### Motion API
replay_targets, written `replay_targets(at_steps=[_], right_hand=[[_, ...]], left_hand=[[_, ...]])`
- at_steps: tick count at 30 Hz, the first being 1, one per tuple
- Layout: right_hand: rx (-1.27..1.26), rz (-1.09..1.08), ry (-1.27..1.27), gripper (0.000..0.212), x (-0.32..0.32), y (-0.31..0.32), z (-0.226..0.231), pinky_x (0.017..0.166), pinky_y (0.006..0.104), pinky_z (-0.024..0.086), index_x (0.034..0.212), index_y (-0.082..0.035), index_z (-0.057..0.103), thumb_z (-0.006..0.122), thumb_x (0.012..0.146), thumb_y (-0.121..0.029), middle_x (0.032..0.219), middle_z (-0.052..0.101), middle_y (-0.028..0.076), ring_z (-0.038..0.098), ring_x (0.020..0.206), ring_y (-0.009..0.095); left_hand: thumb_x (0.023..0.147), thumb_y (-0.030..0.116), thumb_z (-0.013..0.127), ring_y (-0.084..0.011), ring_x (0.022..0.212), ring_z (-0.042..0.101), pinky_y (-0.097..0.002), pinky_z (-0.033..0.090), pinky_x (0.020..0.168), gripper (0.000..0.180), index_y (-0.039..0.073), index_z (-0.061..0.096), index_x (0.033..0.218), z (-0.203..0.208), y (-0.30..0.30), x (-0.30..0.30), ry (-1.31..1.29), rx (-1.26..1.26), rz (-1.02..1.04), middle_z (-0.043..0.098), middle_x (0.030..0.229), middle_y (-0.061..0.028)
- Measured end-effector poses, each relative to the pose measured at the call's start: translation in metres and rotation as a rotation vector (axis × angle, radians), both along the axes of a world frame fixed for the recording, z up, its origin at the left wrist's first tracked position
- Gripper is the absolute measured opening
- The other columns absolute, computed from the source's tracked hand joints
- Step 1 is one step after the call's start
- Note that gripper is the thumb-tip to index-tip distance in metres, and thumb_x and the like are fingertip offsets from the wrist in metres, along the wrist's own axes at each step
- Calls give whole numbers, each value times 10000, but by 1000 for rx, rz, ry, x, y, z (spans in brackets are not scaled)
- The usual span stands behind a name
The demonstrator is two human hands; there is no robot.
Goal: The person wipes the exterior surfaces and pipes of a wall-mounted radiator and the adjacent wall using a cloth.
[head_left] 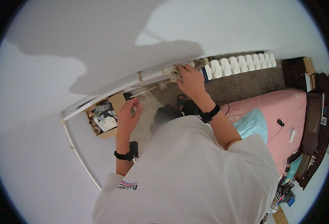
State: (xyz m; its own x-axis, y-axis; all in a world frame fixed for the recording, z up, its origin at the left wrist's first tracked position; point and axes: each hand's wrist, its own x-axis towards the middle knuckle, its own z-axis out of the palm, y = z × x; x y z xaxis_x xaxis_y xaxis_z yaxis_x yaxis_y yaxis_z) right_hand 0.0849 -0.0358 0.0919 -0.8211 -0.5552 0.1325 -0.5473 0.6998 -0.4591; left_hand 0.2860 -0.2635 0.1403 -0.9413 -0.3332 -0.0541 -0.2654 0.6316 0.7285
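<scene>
My right hand (191, 81) reaches up to the white radiator's left end. Its fingers are closed around a pale, rounded pipe fitting (175, 74) where the pipe meets the radiator; part of the fitting is hidden behind them. Lower and to the left, my left hand (127, 116) is raised off the pipe with its fingers curled. A small greyish thing (133, 111) shows between thumb and fingers, too small to name. The white radiator (233, 65) runs along the wall to the right of my right hand.
A white pipe (116, 89) follows the wall leftward, then turns down. Below it stands an open cardboard box (116, 102) of mixed odds and ends. To the right is a bed with a pink cover (280, 108) and a light-blue cloth (255, 123). Dark wooden furniture (313, 112) edges the bed.
</scene>
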Motion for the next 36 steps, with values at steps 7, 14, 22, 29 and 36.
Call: replay_targets(at_steps=[7, 14, 22, 29, 36], right_hand=[[-146, 12, 40, 506, -8, 13, 10, 852, 423, 568, 1248, -96, 608, 711, 752, -102, 1189, 655, 105, 644, 1051, 315], [-153, -119, 98, 547, -3, 9, 7, 835, 415, 569, 1253, -114, 596, 743, 728, -66, 1195, 657, 73, 635, 1057, 296], [-153, -487, 181, 433, 26, -29, -16, 748, 423, 533, 1064, -94, 556, 802, 707, -95, 1028, 647, 80, 636, 974, 334], [-567, -721, 175, 452, 56, -63, -61, 826, 422, 512, 1139, -38, 562, 780, 744, -62, 1075, 619, 158, 617, 988, 372], [-618, -738, 143, 464, 63, -64, -69, 836, 392, 514, 1217, -15, 582, 750, 796, -111, 1058, 660, 165, 646, 960, 304]], left_hand=[[918, 180, 698, -263, 891, 666, -355, 522, 808, 302, 14, 641, 1163, 8, 3, -21, -24, -6, -84, 675, 964, -127], [954, 177, 680, -259, 927, 694, -380, 549, 816, 312, 18, 639, 1220, 16, -7, -25, -75, -2, -235, 709, 1028, -139], [889, 207, 716, -299, 998, 658, -391, 502, 891, 297, 31, 659, 1122, 1, -96, 37, -110, 47, -212, 697, 1025, -133], [918, 271, 699, -290, 1177, 556, -510, 355, 1048, 279, 121, 663, 1150, -27, -180, 62, 83, -313, -315, 641, 1184, -77], [924, 283, 683, -413, 1318, 423, -546, 333, 1112, 538, 44, 504, 1371, -87, -205, 63, 176, -417, -259, 442, 1425, -224]])
